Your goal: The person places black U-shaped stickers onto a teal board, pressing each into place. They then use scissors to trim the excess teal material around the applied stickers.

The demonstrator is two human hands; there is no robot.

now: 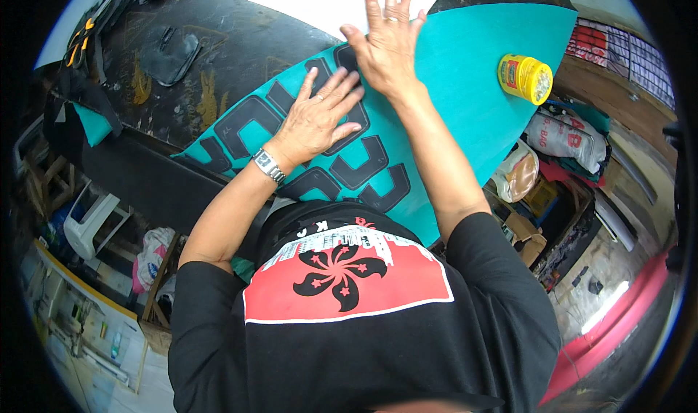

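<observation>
A large teal sheet (465, 71) covers much of the worktable, with several black U-shaped and curved pieces (361, 162) laid over its left part. My left hand (309, 122), a watch at its wrist, rests flat with fingers spread over some of these pieces. Farther up, my right hand (389, 53) lies with fingers stretched apart at the edge where the teal sheet meets a white sheet (305, 2). A ring shows on a finger of each hand. Neither hand grips anything; what lies right beneath the palms is hidden.
A yellow jar (525, 79) stands on the teal sheet at right. On the dark, stained tabletop (240, 38) lies a black piece (171, 55). Black scraps and orange-handled scissors (81, 42) sit far left. A white plastic stool (94, 224) and a stuffed bag (567, 137) are lower down.
</observation>
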